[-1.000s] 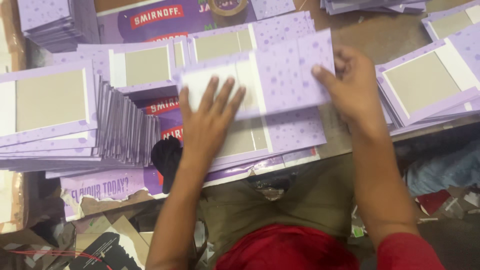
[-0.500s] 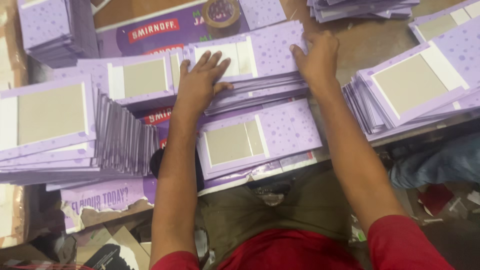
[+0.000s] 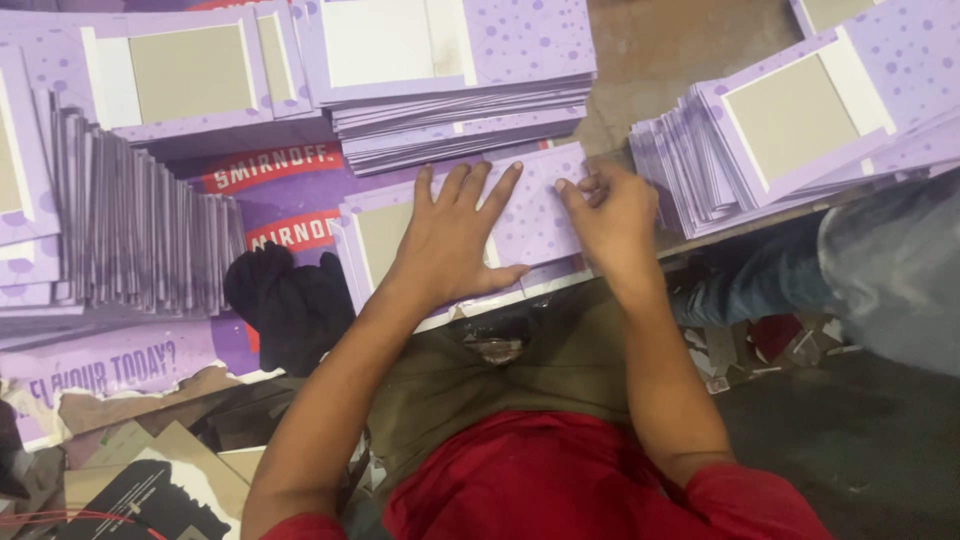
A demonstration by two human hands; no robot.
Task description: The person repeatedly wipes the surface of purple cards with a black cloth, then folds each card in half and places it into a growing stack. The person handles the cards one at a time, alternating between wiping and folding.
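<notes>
Head view. We press our left hand (image 3: 455,240), fingers spread flat in an open grip, on a purple dotted card (image 3: 530,215) lying on the tabletop (image 3: 680,50). Our right hand (image 3: 612,222) pinches the card's right edge. A card stack (image 3: 460,95) lies just beyond; a black cloth (image 3: 290,305) sits left.

The person wears a red top with short sleeves that end high up, well away from the purple card sheet (image 3: 540,215). Both arms are bare. The left hand (image 3: 452,240) and the right hand (image 3: 612,222) have no gloves, rings or watch. The lap is covered in olive-green cloth.
</notes>
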